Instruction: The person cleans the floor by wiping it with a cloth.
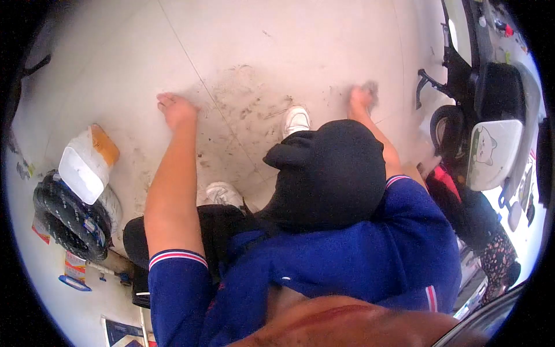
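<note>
My left hand is held low over the pale floor, at the left of dark dirt marks. Its fingers are partly spread and nothing shows in them. Farther right, my right hand is smeared by motion and looks closed. A small grey-brown thing shows at its fingers, too blurred to name. Between my arms, my dark-clad knee and a white shoe stand on the dirty floor.
Black tyres are stacked at the left, beside a white and orange container. On the right stands a scooter with a kickstand and a cat-printed panel. Patterned dark cloth, perhaps another person's clothing, is behind my right shoulder.
</note>
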Action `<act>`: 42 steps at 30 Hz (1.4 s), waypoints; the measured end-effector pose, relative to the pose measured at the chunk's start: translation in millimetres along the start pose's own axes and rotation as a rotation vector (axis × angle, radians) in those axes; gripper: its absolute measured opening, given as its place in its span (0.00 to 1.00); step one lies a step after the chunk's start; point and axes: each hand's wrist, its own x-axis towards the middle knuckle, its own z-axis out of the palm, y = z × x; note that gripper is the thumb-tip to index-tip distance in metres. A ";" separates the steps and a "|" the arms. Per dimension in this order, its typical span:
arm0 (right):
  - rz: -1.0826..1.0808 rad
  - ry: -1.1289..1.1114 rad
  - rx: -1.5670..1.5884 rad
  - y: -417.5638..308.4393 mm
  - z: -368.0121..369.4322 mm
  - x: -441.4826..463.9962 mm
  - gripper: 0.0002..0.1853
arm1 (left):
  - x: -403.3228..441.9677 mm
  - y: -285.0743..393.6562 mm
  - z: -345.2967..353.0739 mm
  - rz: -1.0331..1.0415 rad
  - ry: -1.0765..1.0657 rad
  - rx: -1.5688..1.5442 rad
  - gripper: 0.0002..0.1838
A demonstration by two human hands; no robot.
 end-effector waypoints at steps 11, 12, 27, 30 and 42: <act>-1.294 -0.401 0.161 -168.9 -24.5 -200.8 0.24 | -5.8 6.6 -15.9 -0.042 -0.031 0.018 0.57; -1.292 -0.504 0.152 -174.8 -29.7 -199.6 0.25 | -8.9 1.3 -14.8 -0.015 -0.005 0.031 0.55; -0.286 -0.111 0.195 -87.4 -13.8 178.1 0.33 | 62.0 44.7 -110.2 -0.049 0.098 -0.162 0.66; -0.296 -0.031 0.281 -134.4 -7.5 154.6 0.35 | 73.4 50.8 -119.3 -0.069 0.048 -0.138 0.68; -1.787 -0.121 0.045 -468.9 3.0 -235.0 0.23 | 84.2 51.6 -113.1 -0.078 0.013 -0.090 0.69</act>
